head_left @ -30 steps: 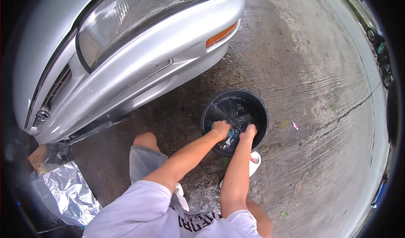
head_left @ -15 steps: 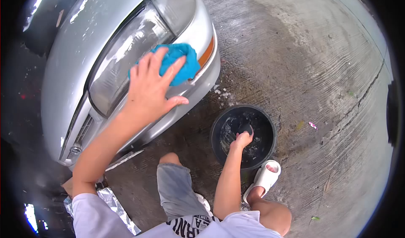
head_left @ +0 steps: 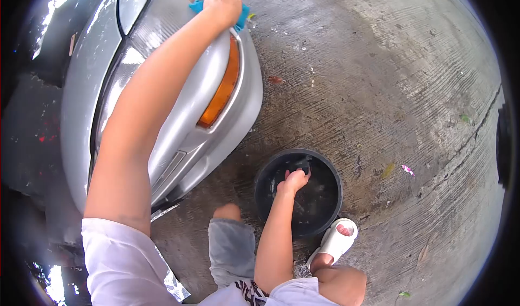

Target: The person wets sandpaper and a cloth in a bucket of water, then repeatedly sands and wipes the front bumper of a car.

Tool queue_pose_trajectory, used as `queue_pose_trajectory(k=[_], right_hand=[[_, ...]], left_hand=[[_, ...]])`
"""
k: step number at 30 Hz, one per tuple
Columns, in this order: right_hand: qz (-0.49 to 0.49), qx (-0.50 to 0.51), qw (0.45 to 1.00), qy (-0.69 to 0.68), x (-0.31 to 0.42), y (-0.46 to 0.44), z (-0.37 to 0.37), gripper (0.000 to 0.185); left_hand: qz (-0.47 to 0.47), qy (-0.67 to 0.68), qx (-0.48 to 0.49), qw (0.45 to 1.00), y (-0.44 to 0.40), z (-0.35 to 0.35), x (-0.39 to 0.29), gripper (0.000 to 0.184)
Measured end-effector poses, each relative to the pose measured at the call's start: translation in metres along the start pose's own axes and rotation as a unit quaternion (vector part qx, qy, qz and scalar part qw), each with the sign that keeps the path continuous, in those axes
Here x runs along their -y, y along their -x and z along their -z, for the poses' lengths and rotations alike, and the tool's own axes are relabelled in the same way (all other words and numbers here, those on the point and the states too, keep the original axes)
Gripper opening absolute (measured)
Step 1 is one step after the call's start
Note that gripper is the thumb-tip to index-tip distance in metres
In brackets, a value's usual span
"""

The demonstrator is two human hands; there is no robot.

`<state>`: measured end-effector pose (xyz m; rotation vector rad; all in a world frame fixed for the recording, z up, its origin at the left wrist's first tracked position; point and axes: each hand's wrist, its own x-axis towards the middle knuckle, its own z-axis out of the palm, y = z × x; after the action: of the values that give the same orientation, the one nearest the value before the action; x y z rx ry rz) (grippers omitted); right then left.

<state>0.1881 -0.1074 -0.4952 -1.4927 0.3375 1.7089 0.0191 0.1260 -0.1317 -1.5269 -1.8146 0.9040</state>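
Observation:
My left hand (head_left: 223, 8) is closed on a blue cloth (head_left: 241, 20), pressed against the silver car's front corner, above the orange side light (head_left: 222, 86). Parts of the cloth stick out on both sides of the fingers. Lower down, my right hand (head_left: 296, 180) is inside the round black bucket (head_left: 339, 189), its fingers curled around a dark object (head_left: 306, 168) whose kind I cannot make out. Dark water seems to lie in the bucket.
The headlight (head_left: 157, 27) and bumper (head_left: 238, 127) fill the left side. A foot in a white clog (head_left: 341, 241) stands close beside the bucket. On the concrete lie a pink scrap (head_left: 407, 170) and a few leaves. Foil (head_left: 172, 281) shows at the lower left.
Both hands were in the bucket at first. My left hand has come out with the blue cloth, crossed the headlight and moved farther along the car. The view has shifted too.

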Motion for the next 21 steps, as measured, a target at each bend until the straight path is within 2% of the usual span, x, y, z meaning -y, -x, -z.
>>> queue_pose_trajectory(k=[2,3,4,5,6,8,10,11,14,16,18,19,20,21], right_hand=[[0.009,-0.009,1.000,-0.009,0.003,-0.004,0.006,0.057],[0.010,-0.040,0.999,0.003,0.004,-0.004,0.007,0.055],[0.011,-0.066,0.998,0.016,0.002,-0.002,0.009,0.054],[0.036,-0.029,0.999,-0.001,-0.013,-0.021,0.019,0.059],[0.036,-0.025,0.999,0.002,-0.012,-0.021,0.022,0.059],[0.046,-0.050,0.998,-0.014,-0.009,-0.017,0.025,0.059],[0.059,-0.045,0.997,-0.025,-0.004,-0.017,0.030,0.059],[0.064,-0.056,0.996,-0.029,-0.001,-0.019,0.035,0.059],[0.080,-0.075,0.993,-0.032,0.018,-0.010,0.048,0.060],[0.078,-0.011,0.996,-0.051,0.024,-0.030,0.067,0.061],[0.153,-0.033,0.987,-0.021,0.043,0.010,0.059,0.049],[0.200,-0.010,0.979,0.036,0.048,0.025,0.056,0.046],[0.207,-0.005,0.978,0.036,0.050,0.040,0.049,0.046],[0.250,0.066,0.963,0.071,0.053,0.058,0.037,0.047]], left_hand=[[0.022,-0.009,-0.013,1.000,-0.008,-0.005,-0.002,0.024],[0.005,-0.013,-0.020,1.000,-0.001,-0.003,-0.009,0.020],[-0.007,-0.040,-0.089,0.995,0.012,-0.010,-0.021,0.018],[-0.016,-0.069,-0.156,0.985,0.031,-0.020,-0.034,0.016],[-0.008,-0.094,-0.171,0.981,0.053,-0.014,-0.053,0.013],[-0.030,-0.132,-0.113,0.984,0.095,-0.006,-0.091,0.017],[-0.032,-0.035,-0.088,0.995,0.128,-0.013,-0.125,0.021],[-0.047,0.026,-0.004,0.999,0.145,-0.012,-0.138,0.021],[-0.072,0.153,0.011,0.985,0.214,-0.024,-0.178,0.027],[-0.093,0.250,0.003,0.964,0.261,-0.036,-0.202,0.029],[-0.130,0.325,0.040,0.936,0.300,-0.053,-0.224,0.035],[-0.132,0.373,0.060,0.917,0.314,-0.055,-0.223,0.038],[-0.135,0.420,0.079,0.894,0.324,-0.060,-0.218,0.041],[-0.132,0.419,-0.002,0.898,0.329,-0.064,-0.205,0.044]])
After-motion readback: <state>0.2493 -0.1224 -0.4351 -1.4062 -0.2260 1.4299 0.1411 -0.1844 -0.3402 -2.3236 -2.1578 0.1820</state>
